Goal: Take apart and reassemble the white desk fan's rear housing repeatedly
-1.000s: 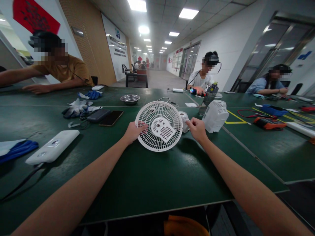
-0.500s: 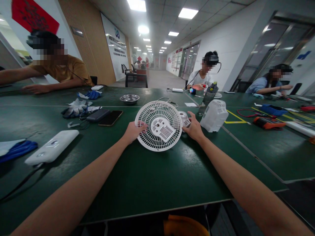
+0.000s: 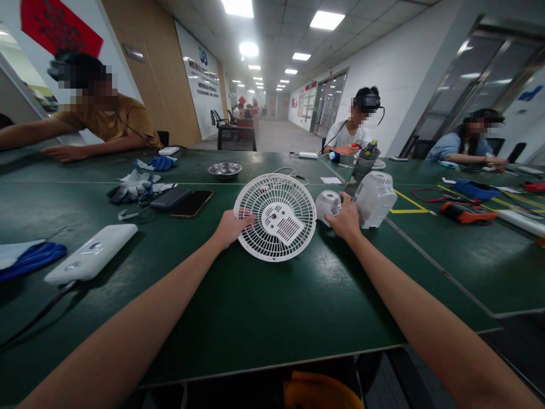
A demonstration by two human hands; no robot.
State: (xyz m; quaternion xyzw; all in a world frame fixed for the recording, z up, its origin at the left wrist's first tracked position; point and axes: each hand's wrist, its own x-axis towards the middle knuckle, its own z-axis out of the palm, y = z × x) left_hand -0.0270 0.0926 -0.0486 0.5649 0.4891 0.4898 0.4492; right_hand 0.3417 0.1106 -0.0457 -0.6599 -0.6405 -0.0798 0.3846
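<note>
A round white fan grille, its slotted centre facing me, stands tilted upright on the green table. My left hand grips its left rim, with fingertips showing through the bars. Right of the grille is a small, rounded white vented cover, held by my right hand with thumb and fingers around its right side. Just beyond that hand stands a larger white vented housing. A pale cord lies behind the grille. The grille's back and the cover's lower edge are partly hidden.
On the left lie a phone, a dark power bank, gloves and a white device. A metal bowl sits farther back. A bottle and an orange multimeter stand right. Several people sit around.
My right hand has moved right, away from the grille's rim, taking the small vented cover with it. My left hand and the grille stay nearly still.
</note>
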